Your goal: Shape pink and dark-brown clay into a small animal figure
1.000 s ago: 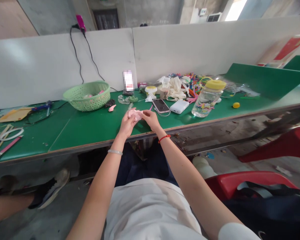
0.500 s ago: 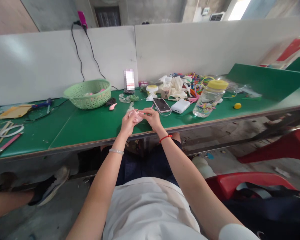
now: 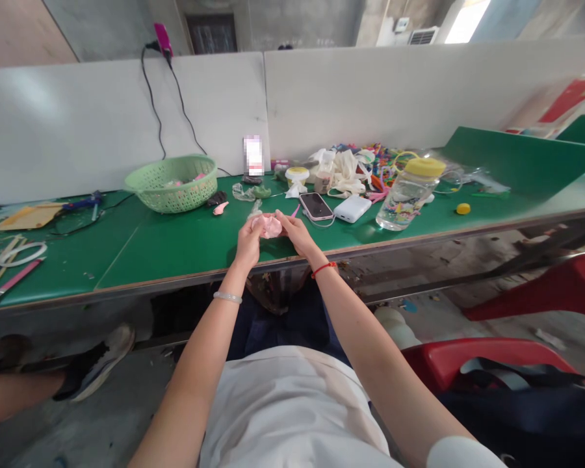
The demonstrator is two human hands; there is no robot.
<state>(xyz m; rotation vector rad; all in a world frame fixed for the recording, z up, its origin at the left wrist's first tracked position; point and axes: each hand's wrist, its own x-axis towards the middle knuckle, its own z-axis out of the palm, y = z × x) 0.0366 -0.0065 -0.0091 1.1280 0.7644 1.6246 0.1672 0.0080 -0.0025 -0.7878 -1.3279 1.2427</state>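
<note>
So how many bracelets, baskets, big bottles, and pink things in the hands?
Bracelets (pale round bracelet, red cord bracelet): 2
Green plastic basket: 1
Clear bottle with yellow lid: 1
Crumpled pink piece in left hand and right hand: 1
Total: 5

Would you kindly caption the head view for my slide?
Left hand and right hand hold pink material at a green table.
</note>
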